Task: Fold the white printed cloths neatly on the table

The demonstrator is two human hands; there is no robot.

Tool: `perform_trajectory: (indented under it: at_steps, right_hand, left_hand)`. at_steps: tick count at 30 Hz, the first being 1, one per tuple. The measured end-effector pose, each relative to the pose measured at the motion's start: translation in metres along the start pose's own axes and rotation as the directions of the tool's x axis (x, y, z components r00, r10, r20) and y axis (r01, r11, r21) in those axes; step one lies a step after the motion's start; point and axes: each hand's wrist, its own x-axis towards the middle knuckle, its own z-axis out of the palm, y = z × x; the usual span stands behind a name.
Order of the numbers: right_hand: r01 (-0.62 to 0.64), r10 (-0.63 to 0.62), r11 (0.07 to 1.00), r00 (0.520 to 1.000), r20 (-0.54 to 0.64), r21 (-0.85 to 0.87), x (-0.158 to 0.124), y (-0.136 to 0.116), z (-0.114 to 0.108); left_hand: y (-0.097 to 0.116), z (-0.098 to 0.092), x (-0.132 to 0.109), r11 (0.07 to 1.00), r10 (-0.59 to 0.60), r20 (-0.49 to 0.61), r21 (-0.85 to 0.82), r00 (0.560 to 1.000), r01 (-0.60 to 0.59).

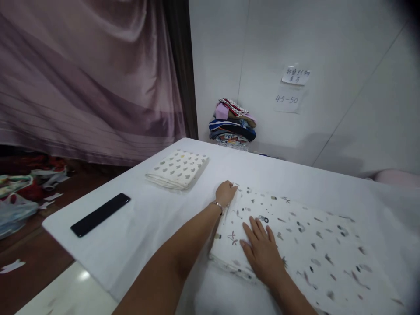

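A white cloth (315, 245) printed with small grey and brown motifs lies in flat folded layers on the table in front of me. My left hand (225, 194), with a bracelet at the wrist, is closed on the cloth's far left corner; its fingertips are partly hidden. Nearer to me, my right hand (262, 251) rests palm down on the cloth with its fingers spread. Left of the cloth and apart from it sits a folded white cloth (179, 168) with grey leaf-like prints.
A black phone-like slab (101, 214) lies near the left edge of the white table (144, 223). Behind the table, a stack of folded fabrics (232, 122) stands against the wall. Paper notes (288, 100) hang there. A pinkish curtain (98, 78) covers the left side, with bags (16, 210) below.
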Motion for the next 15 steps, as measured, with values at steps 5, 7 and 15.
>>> perform_trajectory:
  at_steps: [5, 7, 15]
  right_hand:
    - [0.013, -0.013, 0.999, 1.0, 0.0, 0.046, 0.001, 0.0, -0.001]
    - [0.007, -0.007, 0.998, 1.0, 0.0, 0.066, 0.001, 0.0, -0.003]
    - [-0.014, 0.01, 0.985, 1.0, 0.023, 0.173, 0.002, -0.004, -0.017]
  left_hand:
    - [0.004, 0.002, 0.008, 0.999, -0.043, -0.034, 0.031, 0.999, 0.044]
    - [0.006, 0.002, 0.01, 0.997, -0.04, -0.024, 0.063, 0.999, 0.042]
    - [0.012, -0.007, 0.011, 0.992, -0.011, 0.038, 0.128, 0.999, 0.006]
